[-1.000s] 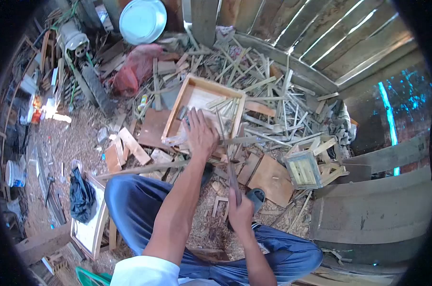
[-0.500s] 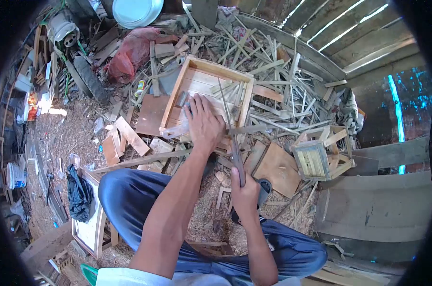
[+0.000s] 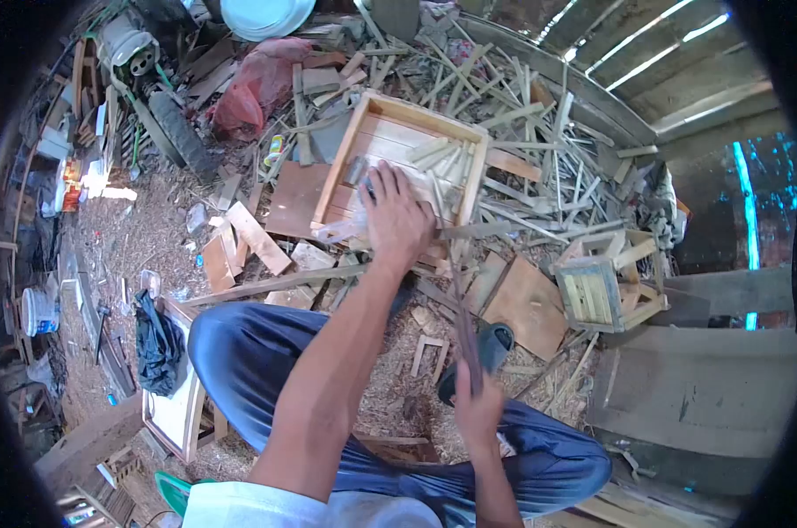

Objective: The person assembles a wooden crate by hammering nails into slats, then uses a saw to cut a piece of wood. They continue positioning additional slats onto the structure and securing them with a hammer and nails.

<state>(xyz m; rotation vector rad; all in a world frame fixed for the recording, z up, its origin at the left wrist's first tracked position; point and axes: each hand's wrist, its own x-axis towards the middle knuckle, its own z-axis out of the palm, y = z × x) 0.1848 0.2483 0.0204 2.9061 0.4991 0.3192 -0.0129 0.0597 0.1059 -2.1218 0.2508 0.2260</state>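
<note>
Right hand [image 3: 479,412] clenched around the handle of a long dark blade [image 3: 466,339]. The blade points up and away from the body, motion-blurred, over the gap between the knees. Its tip ends just short of the scrap in front of the wooden tray [image 3: 338,165].

Left hand [image 3: 398,220] is at full reach, palm down, fingers spread on the tray's near edge. It presses on the slats there; can't tell if it grasps any 1 piece. A thin strip [image 3: 447,251] runs from beside that hand toward the blade, too blurred to tell if they touch.

The tray is a shallow open box lying flat on the ground. A loose bundle of split bamboo strips [image 3: 442,157] lies in its far-right corner, with a small dark object by the left-hand fingertips.

Around it:
- Flat brown board [image 3: 526,308] right of the blade, on sawdust.
- Dark sandal [image 3: 497,337] just beside the blade, touching that board's near edge.
- Small slatted crate [image 3: 592,295] further right, tilted, next to the board.
- Big heap of bamboo offcuts [image 3: 539,132] behind and right of the tray, up against the plank wall [image 3: 680,70].
- Red plastic bag [image 3: 257,88] and pale basin [image 3: 266,13] far left-back.
- Black bag [image 3: 156,348] on a white panel, beside the left knee in blue trousers [image 3: 240,352].
</note>
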